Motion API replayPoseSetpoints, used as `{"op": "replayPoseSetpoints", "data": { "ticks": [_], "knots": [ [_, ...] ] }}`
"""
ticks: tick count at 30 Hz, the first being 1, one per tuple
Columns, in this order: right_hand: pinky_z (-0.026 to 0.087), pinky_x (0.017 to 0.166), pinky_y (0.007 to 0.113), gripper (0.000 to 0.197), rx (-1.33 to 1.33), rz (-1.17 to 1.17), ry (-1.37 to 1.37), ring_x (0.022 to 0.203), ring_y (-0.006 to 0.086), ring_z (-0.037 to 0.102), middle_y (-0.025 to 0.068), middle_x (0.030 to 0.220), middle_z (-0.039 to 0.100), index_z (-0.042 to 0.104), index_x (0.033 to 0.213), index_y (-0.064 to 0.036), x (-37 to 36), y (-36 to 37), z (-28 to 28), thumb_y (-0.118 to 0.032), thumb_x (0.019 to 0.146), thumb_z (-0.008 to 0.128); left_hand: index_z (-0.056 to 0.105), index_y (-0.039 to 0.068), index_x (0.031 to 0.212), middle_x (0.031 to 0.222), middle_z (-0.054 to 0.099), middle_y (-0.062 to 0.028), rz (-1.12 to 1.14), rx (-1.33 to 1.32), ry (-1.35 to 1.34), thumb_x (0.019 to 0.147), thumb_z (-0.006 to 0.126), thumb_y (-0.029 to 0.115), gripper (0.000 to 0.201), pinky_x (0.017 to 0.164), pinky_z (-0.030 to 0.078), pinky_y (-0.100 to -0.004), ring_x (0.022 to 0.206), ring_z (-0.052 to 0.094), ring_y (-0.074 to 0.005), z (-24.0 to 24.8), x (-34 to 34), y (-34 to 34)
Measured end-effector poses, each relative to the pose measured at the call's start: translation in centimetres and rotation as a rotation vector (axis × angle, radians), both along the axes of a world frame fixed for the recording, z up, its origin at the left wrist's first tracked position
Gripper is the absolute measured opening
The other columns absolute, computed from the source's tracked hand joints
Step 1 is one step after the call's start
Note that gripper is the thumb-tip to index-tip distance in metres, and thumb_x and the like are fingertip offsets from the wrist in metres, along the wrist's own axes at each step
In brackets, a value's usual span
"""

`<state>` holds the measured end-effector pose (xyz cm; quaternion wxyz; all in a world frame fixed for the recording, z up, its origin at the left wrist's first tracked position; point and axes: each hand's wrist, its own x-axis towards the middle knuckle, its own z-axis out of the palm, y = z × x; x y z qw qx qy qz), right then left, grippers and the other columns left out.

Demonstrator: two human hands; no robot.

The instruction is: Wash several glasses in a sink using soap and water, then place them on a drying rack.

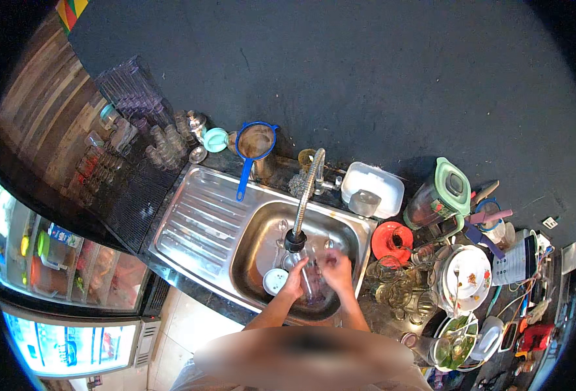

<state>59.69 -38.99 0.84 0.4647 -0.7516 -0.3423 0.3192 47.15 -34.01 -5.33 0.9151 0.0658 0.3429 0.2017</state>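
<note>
My left hand (294, 280) is closed around a tall clear glass (310, 281), low in the steel sink (249, 251). Just above that glass hangs the black spray head (294, 241) of a coiled metal faucet (309, 186). My right hand (335, 268) is to the right of the glass, its fingers curled and blurred, so what they hold is unclear. A small white bowl (275, 281) lies in the basin left of my left hand. Some spoons (281, 229) rest toward the back of the basin.
Left of the basin is a ribbed drainboard (200, 218), with a blue-rimmed strainer (256, 141) behind it. Drinking glasses (395, 287), a red bowl (392, 242) and stacked soiled plates (467, 277) crowd the right counter. A white tub (389, 189) and green-lidded pitcher (439, 195) stand behind.
</note>
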Motion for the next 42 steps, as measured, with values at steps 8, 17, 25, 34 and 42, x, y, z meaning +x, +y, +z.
{"op": "replayPoseSetpoints", "data": {
  "ticks": [8,17,25,34,42],
  "knots": [
    [0.043,0.079,0.038,0.030,0.356,-0.157,-0.451,0.092,0.0343,0.053,0.0199,0.094,0.056,0.057,0.096,-0.0021,7.3,15.2,6.7,-0.008,0.067,0.056,0.046,0.009,0.102,0.087,0.058,-0.0120,-0.067,0.006,0.131,0.080,0.055,0.038,0.037,0.070,0.050,-0.0426,0.074,0.059,-0.0270,2.8,-0.8,-0.3],
    [0.040,0.088,0.042,0.032,-0.192,0.140,-0.892,0.096,0.0374,0.051,0.0242,0.103,0.051,0.054,0.094,0.0008,4.7,14.8,5.1,-0.017,0.067,0.054,0.048,0.003,0.099,0.086,0.056,-0.0148,0.057,0.002,0.082,0.079,0.050,0.048,0.049,0.072,0.049,-0.0462,0.074,0.058,-0.0286,2.8,-2.6,2.5],
    [0.035,0.091,0.035,0.030,-0.244,0.172,-1.274,0.104,0.0283,0.048,0.0171,0.109,0.053,0.053,0.104,-0.0001,1.8,10.3,0.4,-0.008,0.076,0.047,0.055,0.005,0.090,0.074,0.058,-0.0086,-0.050,0.033,0.026,0.077,0.049,0.054,0.051,0.068,0.049,-0.0387,0.071,0.059,-0.0240,3.3,-2.5,5.0],
    [0.047,0.059,0.033,0.033,0.071,-0.470,1.036,0.070,0.0217,0.056,0.0085,0.081,0.057,0.050,0.100,-0.0051,-9.0,0.0,1.0,-0.031,0.080,0.054,0.055,0.005,0.098,0.078,0.060,-0.0121,-0.203,0.067,-0.097,0.079,0.041,0.056,0.057,0.062,0.050,-0.0328,0.067,0.059,-0.0232,3.6,-2.1,8.2],
    [0.049,0.062,0.035,0.025,0.257,-0.498,0.993,0.069,0.0239,0.058,0.0112,0.083,0.058,0.050,0.099,-0.0028,-11.1,4.2,-3.3,-0.023,0.083,0.050,0.053,0.010,0.094,0.086,0.059,-0.0084,-0.136,0.173,-0.129,0.080,0.052,0.044,0.037,0.071,0.046,-0.0351,0.082,0.056,-0.0206,2.1,-2.0,11.0]
  ]
}}
